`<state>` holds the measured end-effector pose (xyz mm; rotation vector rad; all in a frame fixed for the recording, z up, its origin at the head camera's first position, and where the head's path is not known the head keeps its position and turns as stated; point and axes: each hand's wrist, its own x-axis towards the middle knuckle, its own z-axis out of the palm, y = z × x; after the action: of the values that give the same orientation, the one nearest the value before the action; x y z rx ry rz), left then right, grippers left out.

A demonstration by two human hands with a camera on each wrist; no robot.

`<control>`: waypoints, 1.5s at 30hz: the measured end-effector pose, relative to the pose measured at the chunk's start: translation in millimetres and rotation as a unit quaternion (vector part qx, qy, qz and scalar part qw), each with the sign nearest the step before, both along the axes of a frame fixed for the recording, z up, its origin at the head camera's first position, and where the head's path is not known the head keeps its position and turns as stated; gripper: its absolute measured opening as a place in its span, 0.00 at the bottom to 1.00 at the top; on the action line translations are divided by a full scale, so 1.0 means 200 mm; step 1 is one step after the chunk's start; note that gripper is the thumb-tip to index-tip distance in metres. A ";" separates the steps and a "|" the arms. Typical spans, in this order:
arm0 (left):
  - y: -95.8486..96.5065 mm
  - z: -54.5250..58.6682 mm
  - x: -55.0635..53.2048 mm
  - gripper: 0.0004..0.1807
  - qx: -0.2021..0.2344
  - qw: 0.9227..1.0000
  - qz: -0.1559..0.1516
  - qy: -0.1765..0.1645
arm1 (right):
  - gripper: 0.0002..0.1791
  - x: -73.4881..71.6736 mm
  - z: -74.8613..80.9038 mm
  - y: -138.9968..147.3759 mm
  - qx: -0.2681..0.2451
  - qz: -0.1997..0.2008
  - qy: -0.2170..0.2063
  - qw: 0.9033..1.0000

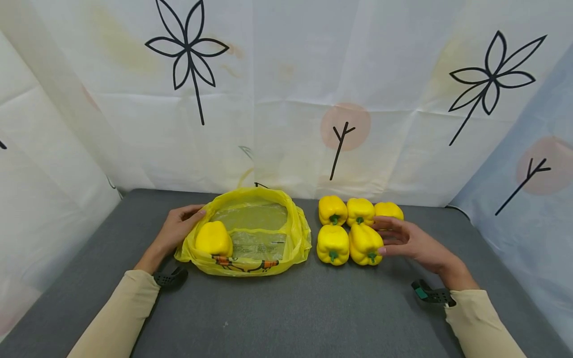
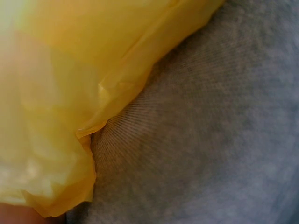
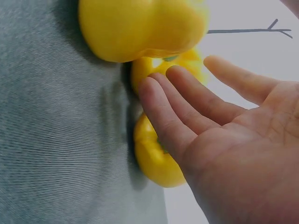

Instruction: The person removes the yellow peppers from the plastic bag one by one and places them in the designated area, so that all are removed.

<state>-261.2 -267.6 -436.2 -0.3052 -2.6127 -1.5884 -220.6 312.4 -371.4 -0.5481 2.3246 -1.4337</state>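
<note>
A yellow plastic bag (image 1: 301,237) lies with its mouth spread wide, and one yellow bell pepper (image 1: 214,239) sits inside at its left. My left hand (image 1: 178,227) grips the bag's left rim; the left wrist view is mostly filled by the bag's side (image 2: 51,98). To the right of the bag, two bell peppers stand in a front row and three behind. My right hand (image 1: 409,242) is beside the right front pepper (image 1: 364,244), thumb and fingers spread around its right side. In the right wrist view the fingers (image 3: 161,109) are extended, with that pepper (image 3: 140,28) beyond their tips.
Next to the right front pepper is the left front pepper (image 1: 333,244). Behind them are the back-row peppers (image 1: 333,210), the rightmost partly covered by my fingers. The dark grey table (image 1: 277,318) ends at a white patterned cloth (image 1: 286,99) hanging behind it.
</note>
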 end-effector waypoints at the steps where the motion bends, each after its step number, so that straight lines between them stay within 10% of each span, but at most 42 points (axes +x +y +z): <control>1: 0.00 0.00 0.00 0.28 0.000 1.000 -0.001 0.001 | 0.42 0.00 0.01 0.00 -0.003 -0.002 0.001 1.000; 23: 0.00 0.00 -0.01 0.28 0.001 1.000 -0.003 -0.002 | 0.35 0.05 0.11 -0.02 -0.001 -0.071 0.088 0.994; 45: 0.00 0.01 0.00 0.29 -0.002 1.000 0.000 -0.008 | 0.28 0.08 0.17 -0.11 -0.039 -0.042 0.122 0.991</control>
<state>-262.2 -267.5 -434.1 -0.2934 -2.6271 -1.5926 -204.8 291.1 -337.0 -0.6901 2.5140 -1.5789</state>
